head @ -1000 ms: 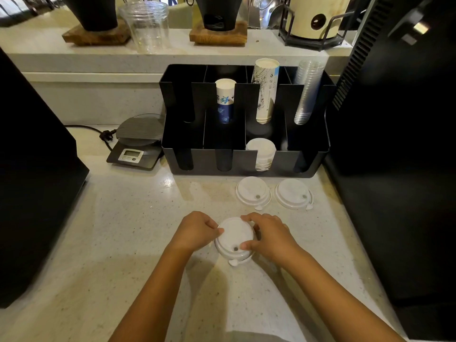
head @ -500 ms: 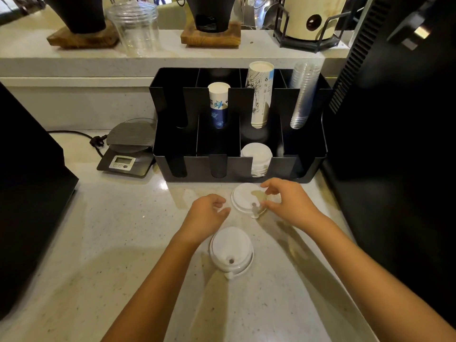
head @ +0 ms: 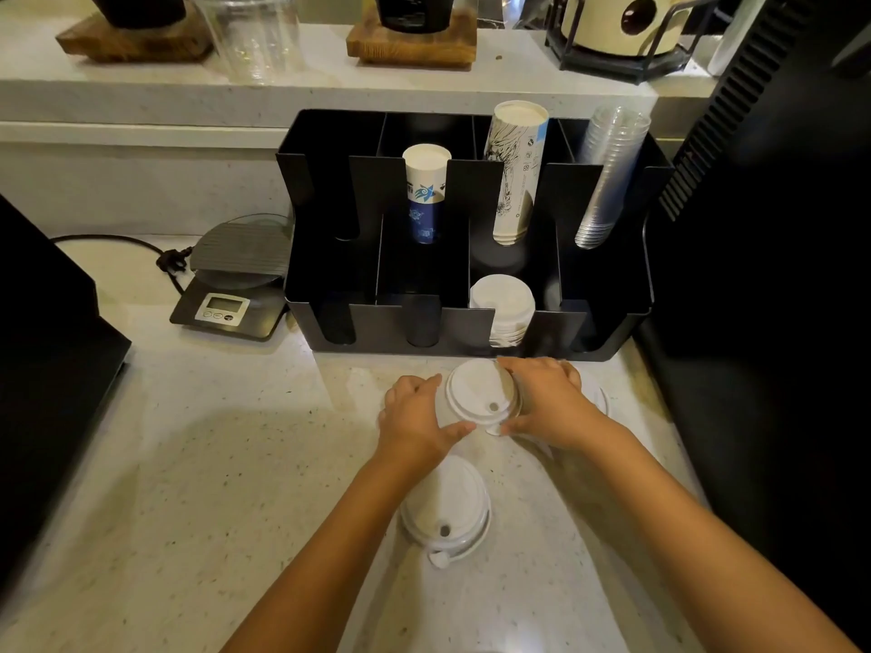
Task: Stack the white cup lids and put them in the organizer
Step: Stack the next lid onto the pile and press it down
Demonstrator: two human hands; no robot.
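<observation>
A white cup lid [head: 478, 391] sits just in front of the black organizer [head: 330, 275], held from both sides. My left hand [head: 417, 417] grips its left edge and my right hand [head: 546, 400] its right edge. Another white lid [head: 601, 400] peeks out from behind my right hand. Nearer to me, a small stack of white lids [head: 447, 506] rests on the counter between my forearms, untouched. In the organizer's front row, third slot from the left, stands a stack of white lids [head: 502, 306].
The organizer's back row holds a blue-printed paper cup stack [head: 424, 190], a tall printed cup stack [head: 516, 172] and clear plastic cups [head: 608, 176]. A digital scale [head: 235, 280] sits left of it. Black machines flank the counter: left [head: 42, 369], right [head: 763, 322].
Both hands left the stacked lids near me and moved forward to the lid in front of the organizer, closing on it from both sides. The camera view shifted closer.
</observation>
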